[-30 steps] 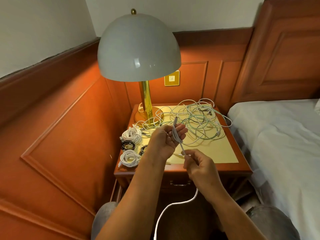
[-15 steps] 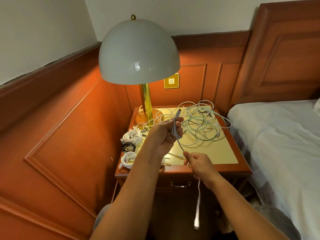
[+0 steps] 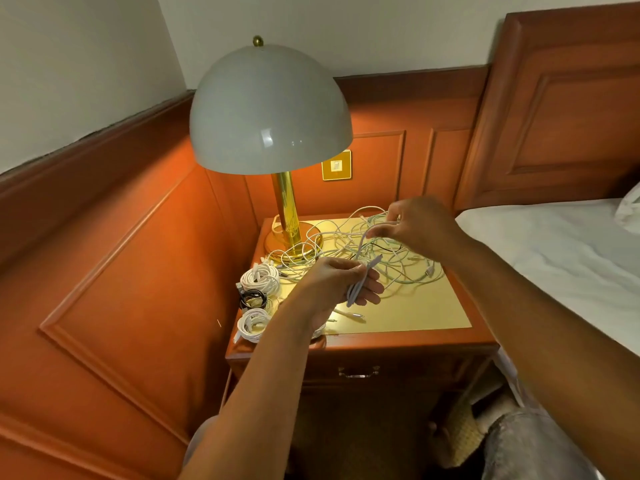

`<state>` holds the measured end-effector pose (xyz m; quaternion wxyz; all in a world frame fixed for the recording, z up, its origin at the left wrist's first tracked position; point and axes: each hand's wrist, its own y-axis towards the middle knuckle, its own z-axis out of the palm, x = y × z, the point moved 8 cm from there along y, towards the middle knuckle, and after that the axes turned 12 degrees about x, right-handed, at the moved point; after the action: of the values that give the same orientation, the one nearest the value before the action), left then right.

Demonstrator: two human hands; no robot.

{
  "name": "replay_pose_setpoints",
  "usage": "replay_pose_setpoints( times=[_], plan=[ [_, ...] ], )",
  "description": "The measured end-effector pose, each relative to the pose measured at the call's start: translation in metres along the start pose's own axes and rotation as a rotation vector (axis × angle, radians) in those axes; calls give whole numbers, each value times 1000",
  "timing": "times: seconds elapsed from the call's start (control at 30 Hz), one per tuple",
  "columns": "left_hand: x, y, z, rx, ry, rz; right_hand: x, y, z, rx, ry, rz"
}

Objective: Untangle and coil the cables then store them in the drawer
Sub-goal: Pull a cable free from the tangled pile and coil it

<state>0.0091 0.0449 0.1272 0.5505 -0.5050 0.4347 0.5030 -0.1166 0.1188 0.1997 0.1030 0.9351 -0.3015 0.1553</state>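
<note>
My left hand grips a small bundle of folded loops of a pale flat cable above the nightstand's front half. Higher and further back, my right hand pinches the same cable's free run over the tangled pile of white and pale green cables. Three finished coils lie at the nightstand's left edge: a white coil, a black coil and another white coil. The drawer under the top is closed, with a metal handle.
A brass lamp with a white dome shade stands at the back left of the nightstand. Wood panelling runs along the left and back. A bed with a white sheet borders the right side. My knees show below.
My right hand rose from the nightstand's front edge to above the tangled pile, pulling the cable up. The hanging cable end below is gone from view. More loops sit in my left hand.
</note>
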Motion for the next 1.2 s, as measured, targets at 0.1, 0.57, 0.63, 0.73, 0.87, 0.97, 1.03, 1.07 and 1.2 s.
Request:
replay_pose_setpoints(
  times=[0.1,0.57,0.63,0.73,0.87,0.97,1.03,1.07,1.2],
  plan=[
    [5,5,-8,-85,8,-16,16,-10,-12,-23,-65,-35],
    [20,22,-20,-341,-437,23,30,-95,111,22,802,107],
    [21,22,-16,-312,-530,10,21,-102,135,57,1059,153],
    [21,19,-13,-301,-615,-3,14,-109,152,91,1231,205],
    [19,13,-12,-312,-642,-4,10,-109,151,82,1222,193],
    [15,11,-15,-319,-668,19,8,-109,154,105,1213,189],
    [8,11,-17,-312,-659,37,4,-110,160,134,1217,207],
    [5,11,-17,-304,-647,42,2,-109,163,156,1217,203],
    [2,8,-14,-256,-590,44,-8,-96,165,235,1168,157]
  ],
)
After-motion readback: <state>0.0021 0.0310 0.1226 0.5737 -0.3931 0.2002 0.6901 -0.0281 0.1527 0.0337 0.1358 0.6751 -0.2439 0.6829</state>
